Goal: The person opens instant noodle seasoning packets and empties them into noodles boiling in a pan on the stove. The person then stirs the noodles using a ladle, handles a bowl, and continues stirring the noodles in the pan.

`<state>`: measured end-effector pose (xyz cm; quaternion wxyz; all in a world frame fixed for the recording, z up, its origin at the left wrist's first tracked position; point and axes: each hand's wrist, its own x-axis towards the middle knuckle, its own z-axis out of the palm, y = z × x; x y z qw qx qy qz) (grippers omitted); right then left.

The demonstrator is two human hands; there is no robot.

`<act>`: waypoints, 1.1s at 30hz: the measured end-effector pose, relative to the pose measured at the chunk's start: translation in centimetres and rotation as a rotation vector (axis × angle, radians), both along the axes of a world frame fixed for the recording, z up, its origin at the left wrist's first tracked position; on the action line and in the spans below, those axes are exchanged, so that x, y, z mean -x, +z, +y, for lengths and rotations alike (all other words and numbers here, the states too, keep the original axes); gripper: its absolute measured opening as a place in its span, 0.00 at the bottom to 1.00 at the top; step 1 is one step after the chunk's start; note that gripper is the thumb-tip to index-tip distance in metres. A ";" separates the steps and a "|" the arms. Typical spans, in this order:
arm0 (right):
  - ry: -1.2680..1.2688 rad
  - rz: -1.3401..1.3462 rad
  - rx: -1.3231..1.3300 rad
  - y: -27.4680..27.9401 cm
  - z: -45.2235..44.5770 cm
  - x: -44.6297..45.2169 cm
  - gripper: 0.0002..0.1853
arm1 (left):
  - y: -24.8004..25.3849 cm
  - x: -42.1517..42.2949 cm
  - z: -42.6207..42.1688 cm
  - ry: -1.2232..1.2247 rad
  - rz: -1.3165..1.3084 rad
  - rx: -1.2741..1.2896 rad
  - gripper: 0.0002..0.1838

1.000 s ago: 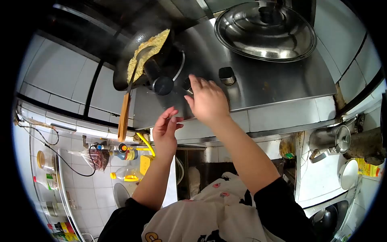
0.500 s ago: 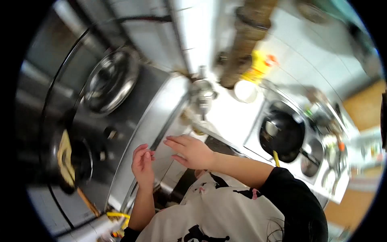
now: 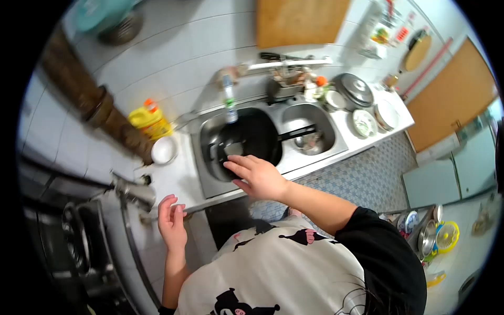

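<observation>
My right hand (image 3: 258,177) is raised in front of the sink, fingers stretched forward, holding nothing. In the view it overlaps the near edge of a black wok (image 3: 262,131) that sits in the left basin (image 3: 214,163). The wok's handle reaches over the right basin (image 3: 323,118). Further left, near the counter's front edge, my left hand (image 3: 172,226) hangs in the air with loosely bent fingers and nothing in them. A faucet (image 3: 229,97) stands behind the wok.
A yellow bottle (image 3: 151,122) and a white bowl (image 3: 164,150) stand left of the sink. Right of it are a lidded pot (image 3: 354,90) and several dishes. A metal pitcher (image 3: 134,191) is at the counter's left end, near the dark stove (image 3: 94,236).
My view has turned right from the stove to the sink, which is now in front of me. Both hands stay raised and hold nothing.
</observation>
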<state>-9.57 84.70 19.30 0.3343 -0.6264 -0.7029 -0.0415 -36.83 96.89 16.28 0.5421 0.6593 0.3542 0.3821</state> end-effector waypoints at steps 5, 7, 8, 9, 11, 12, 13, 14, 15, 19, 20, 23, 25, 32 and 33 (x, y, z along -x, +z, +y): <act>-0.139 0.055 0.016 -3.6 -10.1 -12.3 0.24 | -4.0 -14.9 -5.6 -0.177 -0.071 -0.015 0.10; -0.187 0.055 0.047 -5.9 -14.5 -18.0 0.25 | -6.0 -22.0 -8.4 -0.241 -0.090 -0.048 0.10; -0.236 0.056 0.051 -6.8 -16.7 -20.5 0.25 | -6.5 -25.3 -10.2 -0.275 -0.088 -0.023 0.10; -0.285 0.065 0.061 -7.5 -18.8 -22.6 0.25 | -6.7 -28.4 -12.0 -0.329 -0.071 0.003 0.10; -0.370 0.112 0.074 -8.2 -22.8 -26.1 0.25 | -6.2 -33.6 -15.6 -0.477 -0.025 0.006 0.11; -0.410 0.151 0.072 -8.4 -24.4 -27.6 0.25 | -5.0 -35.7 -17.1 -0.546 0.009 -0.008 0.12; -0.448 0.192 0.066 -8.6 -26.2 -29.0 0.24 | -4.0 -37.8 -18.6 -0.587 0.057 -0.038 0.12; -0.513 0.259 0.114 -8.8 -27.7 -30.0 0.24 | -3.2 -39.4 -19.4 -0.619 0.092 -0.085 0.11; -0.564 0.282 0.105 -9.3 -29.0 -31.0 0.24 | -2.8 -40.9 -20.2 -0.649 0.128 -0.136 0.11; -0.718 0.375 0.094 -11.1 -33.1 -33.8 0.24 | -2.1 -45.6 -22.9 -0.735 0.163 -0.136 0.11; -0.748 0.387 0.078 -11.2 -34.0 -34.2 0.23 | -2.4 -46.6 -23.3 -0.762 0.182 -0.137 0.11; -0.827 0.421 0.060 -12.2 -36.9 -35.7 0.18 | -3.0 -49.3 -24.6 -0.859 0.191 -0.122 0.12; -0.904 0.451 0.110 -12.1 -39.4 -37.0 0.14 | -3.4 -51.1 -25.2 -0.923 0.157 -0.079 0.12; -1.282 0.677 -0.042 -11.2 -48.0 -43.4 0.14 | -6.5 -59.8 -28.1 -1.103 0.205 0.015 0.17; -1.324 0.717 -0.071 -10.9 -48.9 -45.3 0.15 | -6.6 -61.6 -29.0 -1.110 0.250 0.051 0.18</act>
